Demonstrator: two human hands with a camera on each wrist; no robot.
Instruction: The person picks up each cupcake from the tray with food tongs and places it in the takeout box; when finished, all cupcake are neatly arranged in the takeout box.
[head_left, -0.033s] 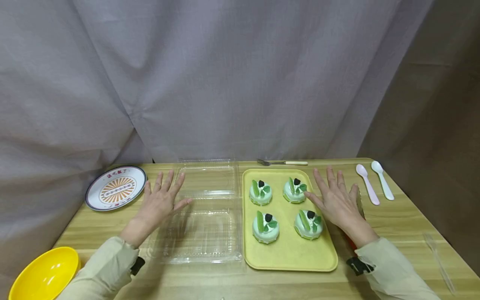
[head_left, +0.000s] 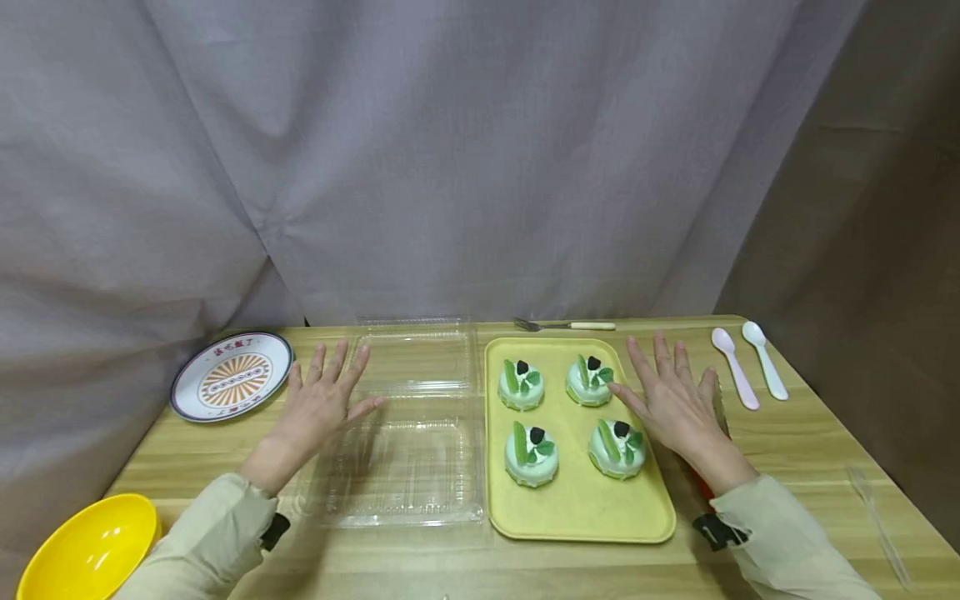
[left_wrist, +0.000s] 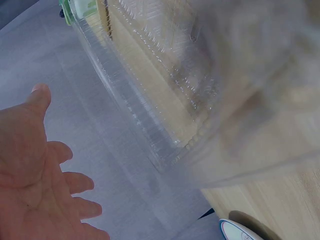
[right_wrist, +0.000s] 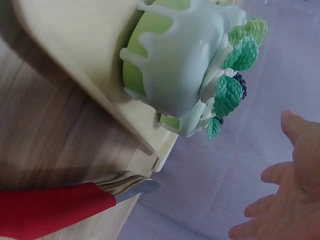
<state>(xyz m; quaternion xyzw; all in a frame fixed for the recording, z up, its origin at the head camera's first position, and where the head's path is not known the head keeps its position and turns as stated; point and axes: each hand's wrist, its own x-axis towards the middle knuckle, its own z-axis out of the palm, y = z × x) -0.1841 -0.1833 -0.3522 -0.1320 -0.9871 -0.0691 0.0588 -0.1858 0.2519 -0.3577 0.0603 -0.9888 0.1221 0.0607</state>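
Note:
My left hand, fingers straight and spread, hovers over the left side of a clear plastic hinged container. The container lies open, its lid half laid back toward the curtain. Likewise spread, my right hand hangs over the right edge of a yellow tray, holding nothing. On the tray stand several small pale-green iced cakes topped with leaves and a dark berry. The thumb overlaps the far right cake in the head view. Beneath the right hand lies red-handled metal cutlery, partly hidden by it.
At the left stand a patterned plate and a yellow bowl. A fork lies behind the tray. Right of it are a pink spoon, a white spoon and a clear plastic utensil. A grey curtain hangs behind the table.

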